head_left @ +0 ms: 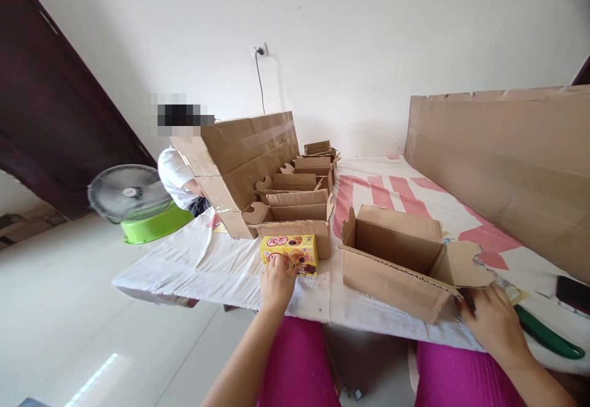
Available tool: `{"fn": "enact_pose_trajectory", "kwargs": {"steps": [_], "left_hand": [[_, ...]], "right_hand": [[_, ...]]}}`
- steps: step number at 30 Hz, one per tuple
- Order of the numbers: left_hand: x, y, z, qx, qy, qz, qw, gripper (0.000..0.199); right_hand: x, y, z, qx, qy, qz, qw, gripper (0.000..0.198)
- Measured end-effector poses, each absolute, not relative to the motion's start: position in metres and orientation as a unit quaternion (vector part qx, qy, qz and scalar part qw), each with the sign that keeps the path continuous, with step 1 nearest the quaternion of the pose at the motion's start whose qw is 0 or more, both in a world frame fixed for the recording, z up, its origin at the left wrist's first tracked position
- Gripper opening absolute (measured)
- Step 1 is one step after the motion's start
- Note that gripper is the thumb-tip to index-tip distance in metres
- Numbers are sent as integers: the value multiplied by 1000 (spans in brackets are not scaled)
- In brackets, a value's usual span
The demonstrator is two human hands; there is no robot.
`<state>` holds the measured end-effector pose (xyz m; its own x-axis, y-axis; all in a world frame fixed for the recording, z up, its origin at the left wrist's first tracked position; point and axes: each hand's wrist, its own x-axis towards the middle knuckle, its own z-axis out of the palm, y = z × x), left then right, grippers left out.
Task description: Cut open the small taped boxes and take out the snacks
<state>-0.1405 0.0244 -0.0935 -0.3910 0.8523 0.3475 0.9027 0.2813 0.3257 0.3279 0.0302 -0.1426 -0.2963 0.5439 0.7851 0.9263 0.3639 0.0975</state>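
A small yellow snack box [302, 244] with printed pictures stands at the front of the cloth-covered table. My left hand [278, 281] grips its near face with bent fingers, which cover part of the print. To its right stands an open, unlidded cardboard box [391, 281], with its inside bare and its end flap folded outward. My right hand [493, 318] is curled at the right end of this box, just below the flap, with the thumb by the corner. Its fingertips are partly hidden.
Several open cardboard boxes [295, 213] line up behind the yellow box, beside a taped carton stack [239, 164]. A large cardboard panel [498, 167] stands right. A green-handled tool [548, 333] and phone [574, 293] lie right. A person [177, 176] and fan [126, 193] are left.
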Motion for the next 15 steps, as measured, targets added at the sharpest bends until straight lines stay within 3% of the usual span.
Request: {"fn": "enact_pose_trajectory", "kwargs": {"steps": [8, 12, 15], "left_hand": [[-154, 21, -106, -520, -766, -370, 76, 33], [-181, 21, -105, -419, -695, -581, -55, 43], [-220, 35, -94, -349, -661, -656, -101, 39]], "right_hand": [[327, 29, -138, -468, -762, -317, 316, 18], [325, 28, -133, -462, -764, -329, 306, 16], [326, 28, -134, -457, -771, -326, 301, 16]]}}
